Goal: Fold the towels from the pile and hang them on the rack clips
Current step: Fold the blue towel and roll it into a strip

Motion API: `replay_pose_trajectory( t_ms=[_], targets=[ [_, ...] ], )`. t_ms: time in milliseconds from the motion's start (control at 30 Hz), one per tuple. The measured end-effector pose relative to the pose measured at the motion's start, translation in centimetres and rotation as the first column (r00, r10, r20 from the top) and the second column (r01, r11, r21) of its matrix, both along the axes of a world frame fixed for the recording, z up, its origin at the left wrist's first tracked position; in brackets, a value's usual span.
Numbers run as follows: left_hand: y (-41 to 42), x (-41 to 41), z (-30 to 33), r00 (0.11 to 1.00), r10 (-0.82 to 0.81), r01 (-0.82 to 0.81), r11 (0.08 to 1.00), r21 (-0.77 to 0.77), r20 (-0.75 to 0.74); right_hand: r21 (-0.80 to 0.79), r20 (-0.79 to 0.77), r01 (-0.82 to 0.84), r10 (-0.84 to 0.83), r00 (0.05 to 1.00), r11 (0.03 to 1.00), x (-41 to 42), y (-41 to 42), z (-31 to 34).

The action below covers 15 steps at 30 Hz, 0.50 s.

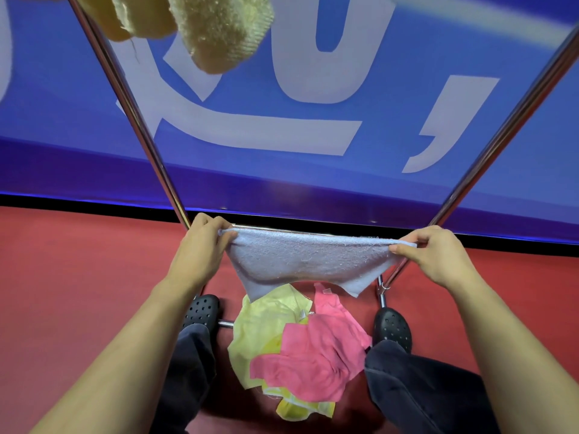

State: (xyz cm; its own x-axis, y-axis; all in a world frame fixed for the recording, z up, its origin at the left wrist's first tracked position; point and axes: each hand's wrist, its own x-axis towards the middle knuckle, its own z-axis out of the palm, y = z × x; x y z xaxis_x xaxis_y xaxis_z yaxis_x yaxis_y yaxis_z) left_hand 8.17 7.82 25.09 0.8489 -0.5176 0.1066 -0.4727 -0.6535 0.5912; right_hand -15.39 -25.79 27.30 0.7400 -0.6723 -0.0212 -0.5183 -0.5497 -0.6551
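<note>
A light blue towel (308, 261) hangs stretched between my hands, its lower edge drooping over the pile. My left hand (203, 245) pinches its left top corner and my right hand (438, 255) pinches its right top corner. Below, on the red floor between my feet, lies the pile: a yellow-green towel (263, 324) and a pink towel (316, 355) on top of it. A pale yellow towel (219, 29) hangs at the top of the view, close to the camera. The chrome rack legs (138, 126) slant down on both sides; its clips are out of view.
A low chrome crossbar (282, 229) of the rack runs just behind the blue towel. My black perforated shoes (393, 327) stand on either side of the pile. A blue wall banner (313, 170) with white lettering stands behind the rack.
</note>
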Motion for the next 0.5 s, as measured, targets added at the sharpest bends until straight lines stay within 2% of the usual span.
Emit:
replay_pose_trajectory(
  t_ms=[67, 133, 200, 367, 500],
  targets=[
    [0.17, 0.12, -0.13, 0.998, 0.000, -0.005, 0.997, -0.078, -0.058, 0.043, 0.073, -0.019, 0.015, 0.997, 0.999, -0.01, 0.17, 0.16],
    [0.16, 0.29, -0.10, 0.991, 0.019, -0.042, 0.983, -0.177, -0.131, 0.198, 0.155, -0.017, -0.015, 0.988, 0.980, -0.11, 0.27, 0.33],
    [0.16, 0.23, -0.03, 0.968, 0.082, -0.147, 0.952, -0.268, -0.238, 0.347, 0.234, -0.013, -0.073, 0.970, 0.938, -0.16, 0.26, 0.43],
    [0.19, 0.25, 0.46, 0.887, 0.124, -0.361, 0.785, -0.503, -0.444, 0.593, 0.388, 0.006, -0.292, 0.874, 0.805, 0.41, 0.15, 0.64],
    [-0.24, 0.33, 0.75, 0.847, 0.076, -0.439, 0.660, -0.610, -0.527, 0.719, 0.424, -0.046, -0.385, 0.820, 0.694, 0.61, 0.20, 0.78]
  ],
)
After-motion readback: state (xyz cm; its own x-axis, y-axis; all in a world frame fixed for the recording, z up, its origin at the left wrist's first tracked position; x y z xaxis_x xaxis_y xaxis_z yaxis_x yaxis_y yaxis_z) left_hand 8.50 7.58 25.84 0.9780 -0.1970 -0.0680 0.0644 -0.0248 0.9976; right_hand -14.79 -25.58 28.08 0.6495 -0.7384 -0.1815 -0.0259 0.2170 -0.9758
